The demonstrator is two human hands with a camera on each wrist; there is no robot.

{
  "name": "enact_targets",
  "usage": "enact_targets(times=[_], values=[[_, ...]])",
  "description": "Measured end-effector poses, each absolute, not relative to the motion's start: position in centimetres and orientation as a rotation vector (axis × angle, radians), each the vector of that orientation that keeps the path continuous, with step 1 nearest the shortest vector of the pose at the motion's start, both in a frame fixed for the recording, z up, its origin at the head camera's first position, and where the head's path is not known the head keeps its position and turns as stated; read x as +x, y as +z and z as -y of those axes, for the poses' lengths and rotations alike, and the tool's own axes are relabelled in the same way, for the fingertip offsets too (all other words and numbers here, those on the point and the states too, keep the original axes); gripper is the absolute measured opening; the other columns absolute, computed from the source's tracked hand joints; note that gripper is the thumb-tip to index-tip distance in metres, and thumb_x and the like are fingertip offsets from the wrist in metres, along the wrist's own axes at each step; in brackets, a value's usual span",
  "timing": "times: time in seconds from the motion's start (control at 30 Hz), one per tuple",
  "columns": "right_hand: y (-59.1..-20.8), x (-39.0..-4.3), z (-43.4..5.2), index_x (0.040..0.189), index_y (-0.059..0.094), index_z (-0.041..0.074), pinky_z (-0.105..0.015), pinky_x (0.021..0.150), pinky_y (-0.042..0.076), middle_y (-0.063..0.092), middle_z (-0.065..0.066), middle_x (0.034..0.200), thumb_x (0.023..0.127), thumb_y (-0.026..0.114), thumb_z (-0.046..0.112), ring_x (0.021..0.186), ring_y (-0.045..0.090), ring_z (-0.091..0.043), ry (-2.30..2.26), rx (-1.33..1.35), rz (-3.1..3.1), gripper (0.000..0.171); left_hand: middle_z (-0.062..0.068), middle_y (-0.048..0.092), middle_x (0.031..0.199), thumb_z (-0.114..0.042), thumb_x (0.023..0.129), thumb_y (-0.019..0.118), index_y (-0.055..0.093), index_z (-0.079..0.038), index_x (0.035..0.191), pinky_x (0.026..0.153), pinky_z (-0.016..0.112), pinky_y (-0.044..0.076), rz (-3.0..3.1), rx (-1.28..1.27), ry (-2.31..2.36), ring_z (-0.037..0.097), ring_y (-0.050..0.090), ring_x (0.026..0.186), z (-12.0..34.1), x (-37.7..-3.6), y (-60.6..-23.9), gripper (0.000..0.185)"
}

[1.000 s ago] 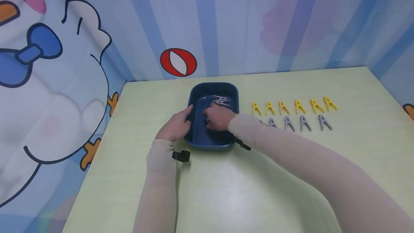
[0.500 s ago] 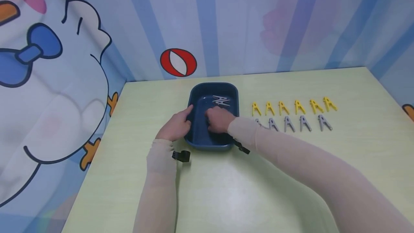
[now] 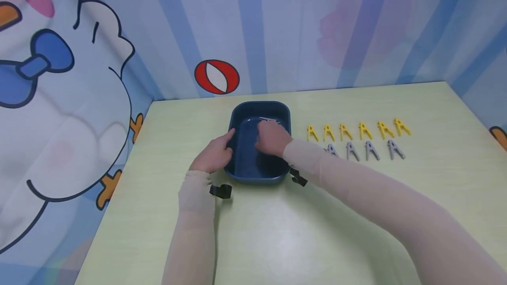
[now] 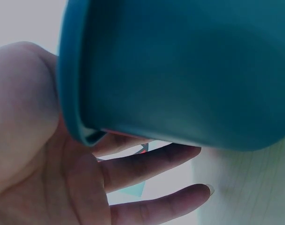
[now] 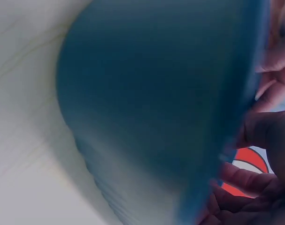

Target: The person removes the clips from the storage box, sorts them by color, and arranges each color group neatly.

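A dark blue plastic bin [image 3: 253, 179] stands on the table. My left hand [image 3: 211, 155] is at its left side, thumb and forefinger touching the rim; in the left wrist view the other fingers [image 4: 156, 206] reach along the outer wall, fairly straight. Inside the bin is my right hand [image 3: 273, 139], fingers curled and tips pointing down. Just beyond its knuckles, grey clothespins [image 3: 268, 120] show on the bin floor, partly covered by the hand. I cannot tell whether the right fingers hold one. In the right wrist view the bin's wall [image 5: 151, 93] covers most of that hand's work.
Right of the bin, several yellow clothespins [image 3: 364, 131] lie in a row on the table [image 3: 277, 232]. A row of grey clothespins [image 3: 371, 150] lies in front of them, its left end behind my right sleeve [image 3: 305, 155]. A printed backdrop [image 3: 289, 30] rises behind the table.
My right hand has shifted slightly back and right inside the bin, now covering more of the grey clothespins there. A grey piece seen by its fingers earlier is hidden. The left hand stays put.
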State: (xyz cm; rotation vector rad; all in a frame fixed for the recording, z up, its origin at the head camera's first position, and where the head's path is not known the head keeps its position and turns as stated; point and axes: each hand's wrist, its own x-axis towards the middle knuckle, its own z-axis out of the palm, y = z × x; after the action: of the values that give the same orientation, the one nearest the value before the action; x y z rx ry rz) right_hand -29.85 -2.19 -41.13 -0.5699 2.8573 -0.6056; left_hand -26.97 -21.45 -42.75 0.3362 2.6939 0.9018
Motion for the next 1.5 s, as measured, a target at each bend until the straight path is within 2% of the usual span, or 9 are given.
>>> enact_targets(times=[0.2, 0.3, 0.33, 0.43, 0.57, 0.77, 0.9, 1.13, 1.5], values=[[-39.5, -29.6, 1.1, 0.079, 0.058, 0.005, -0.03, 0.053, 0.039, 0.047, -0.002, 0.068, 0.089, 0.066, 0.012, 0.057, 0.048, -0.018, -0.729, -0.481, -2.828, 0.015, 0.012, 0.028, 0.159, -0.009, 0.101, 0.036, 0.02, -0.006, 0.158, 0.097, 0.04, 0.04, -2.698, 0.332, 0.879, 0.025, 0.044, 0.128, 21.3, -27.0, -42.7, 0.059], [-38.6, -29.5, 0.4, 0.084, 0.06, 0.003, -0.03, 0.054, 0.036, 0.049, -0.003, 0.07, 0.089, 0.064, 0.011, 0.058, 0.046, -0.018, -0.75, -0.455, -2.835, 0.011, 0.012, 0.028, 0.159, -0.009, 0.101, 0.036, 0.019, -0.007, 0.158, 0.095, 0.04, 0.04, -2.7, 0.327, 0.879, 0.027, 0.045, 0.123, 21.3, -27.0, -42.7, 0.06], [-38.4, -29.5, 0.1, 0.088, 0.062, 0.002, -0.03, 0.055, 0.037, 0.053, -0.004, 0.073, 0.088, 0.064, 0.011, 0.06, 0.047, -0.018, -0.752, -0.448, -2.844, 0.009, 0.013, 0.028, 0.159, -0.009, 0.101, 0.036, 0.019, -0.007, 0.158, 0.095, 0.04, 0.04, -2.701, 0.327, 0.881, 0.027, 0.045, 0.123, 21.3, -27.0, -42.8, 0.06], [-37.9, -29.6, -0.7, 0.102, 0.065, -0.003, -0.033, 0.062, 0.045, 0.063, -0.011, 0.087, 0.088, 0.064, 0.012, 0.068, 0.054, -0.021, -0.757, -0.417, -2.866, 0.021, 0.013, 0.028, 0.159, -0.008, 0.101, 0.036, 0.019, -0.007, 0.158, 0.094, 0.041, 0.04, -2.702, 0.328, 0.882, 0.028, 0.046, 0.121, 21.3, -27.0, -42.8, 0.06], [-37.2, -29.7, -2.2, 0.111, 0.065, -0.006, -0.038, 0.072, 0.052, 0.067, -0.017, 0.102, 0.088, 0.063, 0.014, 0.077, 0.059, -0.024, -0.795, -0.389, -2.89, 0.03, 0.014, 0.027, 0.159, -0.008, 0.101, 0.035, 0.019, -0.006, 0.158, 0.094, 0.041, 0.04, -2.7, 0.331, 0.875, 0.029, 0.046, 0.12, 21.2, -26.9, -42.7, 0.06], [-36.8, -29.9, -5.2, 0.114, 0.063, -0.006, -0.037, 0.067, 0.049, 0.068, -0.018, 0.098, 0.087, 0.057, 0.009, 0.067, 0.057, -0.021, -0.896, -0.345, -2.909, 0.032, 0.014, 0.026, 0.16, -0.009, 0.101, 0.035, 0.019, -0.006, 0.158, 0.094, 0.042, 0.04, -2.696, 0.324, 0.876, 0.03, 0.046, 0.121, 21.1, -26.9, -42.6, 0.06], [-36.8, -30.0, -7.7, 0.116, 0.062, -0.008, -0.036, 0.064, 0.049, 0.071, -0.02, 0.093, 0.087, 0.055, 0.008, 0.065, 0.061, -0.021, -0.954, -0.315, -2.919, 0.034, 0.013, 0.026, 0.16, -0.008, 0.101, 0.035, 0.019, -0.006, 0.158, 0.097, 0.042, 0.04, -2.696, 0.319, 0.879, 0.028, 0.044, 0.127, 21.1, -26.9, -42.7, 0.059], [-37.4, -29.7, -12.8, 0.121, 0.06, -0.007, -0.037, 0.063, 0.052, 0.07, -0.023, 0.1, 0.09, 0.056, 0.011, 0.076, 0.067, -0.027, -1.013, -0.184, -2.918, 0.036, 0.013, 0.024, 0.161, -0.009, 0.101, 0.036, 0.018, -0.005, 0.158, 0.098, 0.043, 0.038, -2.692, 0.319, 0.886, 0.027, 0.04, 0.133, 21.3, -26.9, -42.9, 0.06], [-39.0, -28.6, -20.8, 0.13, 0.052, -0.01, -0.049, 0.073, 0.051, 0.062, -0.031, 0.111, 0.095, 0.056, 0.017, 0.09, 0.063, -0.038, -0.993, 0.021, -2.942, 0.044, 0.011, 0.022, 0.162, -0.011, 0.103, 0.035, 0.018, -0.009, 0.159, 0.092, 0.042, 0.042, -2.672, 0.273, 0.913, 0.03, 0.044, 0.123, 21.3, -26.9, -43.1, 0.059]])
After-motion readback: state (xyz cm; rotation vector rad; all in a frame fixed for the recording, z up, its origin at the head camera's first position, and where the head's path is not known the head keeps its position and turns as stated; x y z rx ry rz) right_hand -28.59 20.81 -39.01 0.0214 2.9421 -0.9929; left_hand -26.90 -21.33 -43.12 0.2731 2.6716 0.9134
